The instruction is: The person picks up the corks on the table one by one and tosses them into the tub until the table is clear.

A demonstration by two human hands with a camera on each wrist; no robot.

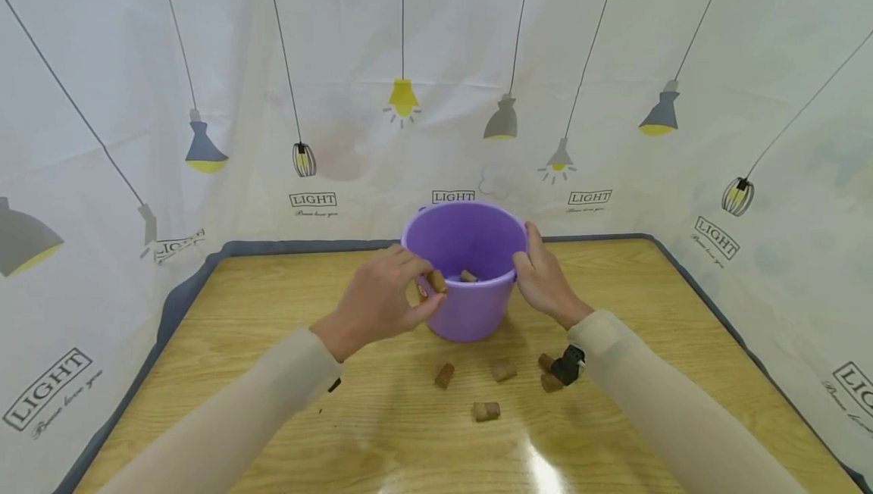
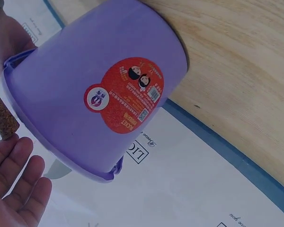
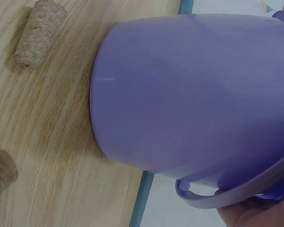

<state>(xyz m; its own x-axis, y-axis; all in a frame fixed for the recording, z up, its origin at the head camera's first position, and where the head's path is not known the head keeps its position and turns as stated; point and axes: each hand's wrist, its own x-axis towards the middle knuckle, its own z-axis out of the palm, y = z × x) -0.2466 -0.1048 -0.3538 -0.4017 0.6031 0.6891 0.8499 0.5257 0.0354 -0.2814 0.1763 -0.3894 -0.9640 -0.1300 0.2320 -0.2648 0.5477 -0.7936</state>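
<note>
A purple bucket (image 1: pixel 470 312) stands on the table, with a red sticker (image 2: pixel 128 94) on its side in the left wrist view. My left hand (image 1: pixel 385 289) pinches a cork (image 2: pixel 4 118) between thumb and fingertips, right at the bucket's near-left rim. On the opposite side, my right hand (image 1: pixel 546 278) grips the rim, its thumb over the edge. The bucket's handle (image 3: pixel 246 194) runs by the right hand's fingers in the right wrist view. Inside the bucket lies another cork (image 1: pixel 467 276); part of the interior is hidden behind the near wall.
Several corks lie on the wooden table (image 1: pixel 273 304) in front of the bucket, among them a dark one (image 1: pixel 444 375), a paler one (image 1: pixel 504 369) and a two-toned one (image 1: pixel 486 411). A cloth printed with lamps (image 1: pixel 450 130) hangs behind and at both sides.
</note>
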